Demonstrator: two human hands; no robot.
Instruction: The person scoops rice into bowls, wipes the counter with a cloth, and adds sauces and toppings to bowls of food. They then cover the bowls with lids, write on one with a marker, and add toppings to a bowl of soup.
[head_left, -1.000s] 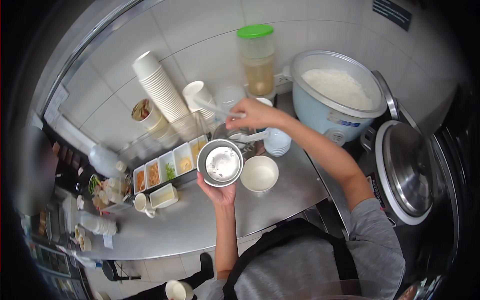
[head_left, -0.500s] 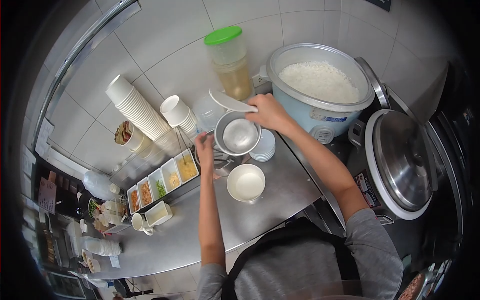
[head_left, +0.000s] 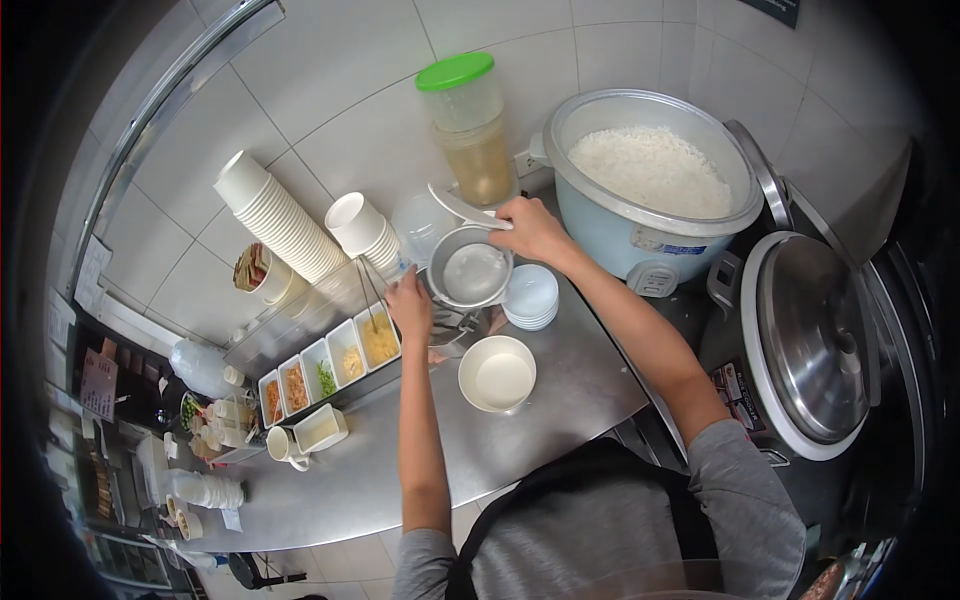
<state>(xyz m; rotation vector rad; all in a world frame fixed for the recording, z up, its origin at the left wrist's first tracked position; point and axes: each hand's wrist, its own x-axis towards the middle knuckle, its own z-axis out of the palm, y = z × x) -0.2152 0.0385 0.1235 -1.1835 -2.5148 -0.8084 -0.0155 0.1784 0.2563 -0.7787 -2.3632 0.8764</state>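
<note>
The hands are apart: the right hand (head_left: 537, 234) clamps its fingers on a long, curved, white plastic spoon (head_left: 462, 207), whose free end points to 10 o'clock. Beneath lies a round, silver-grey metal bowl (head_left: 474, 272), with the left hand (head_left: 408, 308) at its 8 o'clock (whether that one grips anything, I cannot tell). A round, off-white bowl (head_left: 498, 378) stands at 5 o'clock; a pale-blue, rice-filled cooker (head_left: 605, 220) sits at 2 o'clock.

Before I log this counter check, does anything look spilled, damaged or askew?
Nothing clearly stands out; no spill or damage shows. The tall cup stack looks tilted, but the lens bends the picture, so I can't tell.
</note>
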